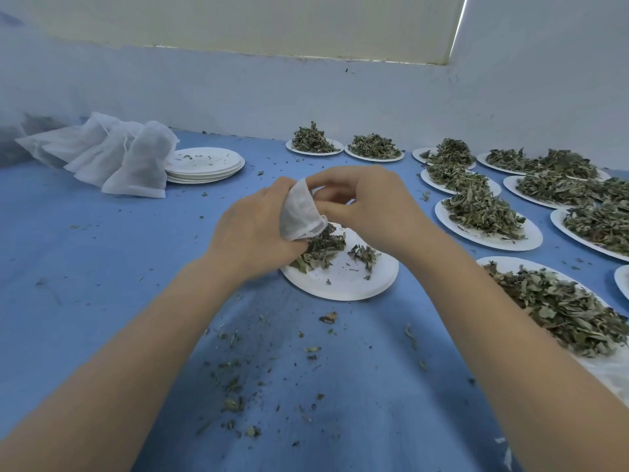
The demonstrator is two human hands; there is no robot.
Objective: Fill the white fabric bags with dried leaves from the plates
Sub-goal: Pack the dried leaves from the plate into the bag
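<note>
The left half of the blue cloth-covered surface (102,253) lies open, only leaf crumbs on it. Far left, slumped white fabric bags (112,155) and a stack of white paper plates (204,165) block the wall side. Leaf-heaped white plates (490,219) crowd the right, gaps narrow.

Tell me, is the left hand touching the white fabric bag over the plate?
Touching. The head view shows the left hand gripping the white fabric bag, its fingers curled round the cloth above the plate.
</note>
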